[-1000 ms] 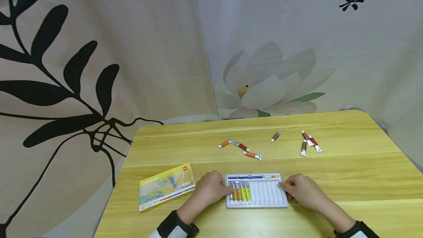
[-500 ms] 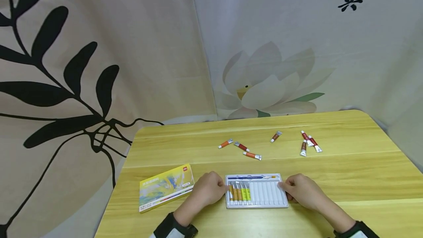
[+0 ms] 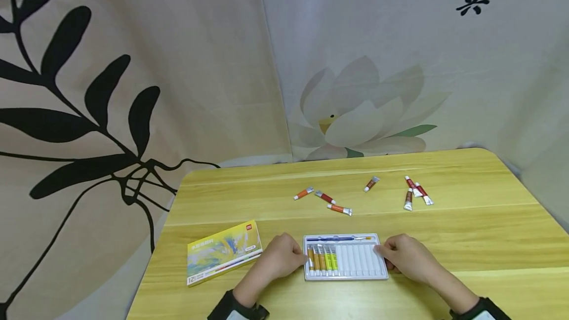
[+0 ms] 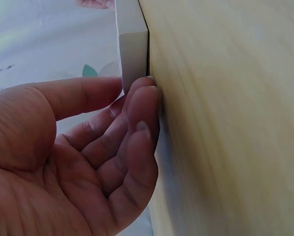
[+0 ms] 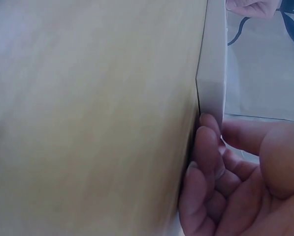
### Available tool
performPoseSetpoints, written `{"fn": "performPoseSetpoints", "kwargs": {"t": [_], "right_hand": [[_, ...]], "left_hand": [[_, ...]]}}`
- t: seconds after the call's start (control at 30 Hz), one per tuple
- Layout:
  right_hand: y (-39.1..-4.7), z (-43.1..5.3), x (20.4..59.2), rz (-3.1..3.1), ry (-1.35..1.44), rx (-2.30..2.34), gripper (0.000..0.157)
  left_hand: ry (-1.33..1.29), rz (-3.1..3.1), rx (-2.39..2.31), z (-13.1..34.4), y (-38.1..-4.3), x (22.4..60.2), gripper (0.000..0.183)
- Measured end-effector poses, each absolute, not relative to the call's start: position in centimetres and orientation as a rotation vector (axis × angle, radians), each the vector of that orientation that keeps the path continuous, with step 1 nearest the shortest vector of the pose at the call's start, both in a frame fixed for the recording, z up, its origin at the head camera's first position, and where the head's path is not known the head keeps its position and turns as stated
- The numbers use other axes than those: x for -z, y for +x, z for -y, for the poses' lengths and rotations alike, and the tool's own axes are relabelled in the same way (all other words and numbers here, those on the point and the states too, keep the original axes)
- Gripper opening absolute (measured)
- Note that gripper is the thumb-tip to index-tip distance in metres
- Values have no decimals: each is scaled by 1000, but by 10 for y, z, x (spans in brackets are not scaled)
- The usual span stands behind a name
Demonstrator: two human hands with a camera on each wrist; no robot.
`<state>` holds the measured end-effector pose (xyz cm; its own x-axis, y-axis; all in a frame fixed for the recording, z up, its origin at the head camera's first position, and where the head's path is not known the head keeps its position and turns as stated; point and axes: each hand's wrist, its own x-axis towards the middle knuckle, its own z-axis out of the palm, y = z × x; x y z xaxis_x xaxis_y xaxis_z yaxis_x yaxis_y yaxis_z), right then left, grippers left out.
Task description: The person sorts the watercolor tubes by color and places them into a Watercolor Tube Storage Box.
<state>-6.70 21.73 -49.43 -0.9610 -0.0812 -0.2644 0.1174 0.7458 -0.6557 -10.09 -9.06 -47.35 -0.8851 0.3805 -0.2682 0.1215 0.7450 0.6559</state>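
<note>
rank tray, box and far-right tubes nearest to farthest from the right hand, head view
1. Tray: pinched at its right end by the right hand.
2. Tubes: beyond the hand, not touching it.
3. Box: off to the left, past the tray.

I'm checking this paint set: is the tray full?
Only partly: tubes fill the left of the tray; the slots on the right are bare.

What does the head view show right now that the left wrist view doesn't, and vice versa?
Only the head view: the yellow box, loose paint tubes, and the brush and upright row of tubes in the tray.

Only the left wrist view: the palm side of the left hand, fingers curled.

Both: that hand, the tray, the wooden table, the cloth backdrop and some of the right hand.
</note>
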Motion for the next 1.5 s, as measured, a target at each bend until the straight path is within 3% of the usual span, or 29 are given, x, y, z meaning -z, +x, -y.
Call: {"fn": "performPoseSetpoints", "kwargs": {"t": [0.2,1.5], "right_hand": [[-68,-217,493,-2668,12,1032,35],[-67,-218,494,-2666,0,1055,35]], "left_hand": [[391,-2550,-937,91,-99,473,48],[422,-2612,-904,91,-103,471,42]]}}
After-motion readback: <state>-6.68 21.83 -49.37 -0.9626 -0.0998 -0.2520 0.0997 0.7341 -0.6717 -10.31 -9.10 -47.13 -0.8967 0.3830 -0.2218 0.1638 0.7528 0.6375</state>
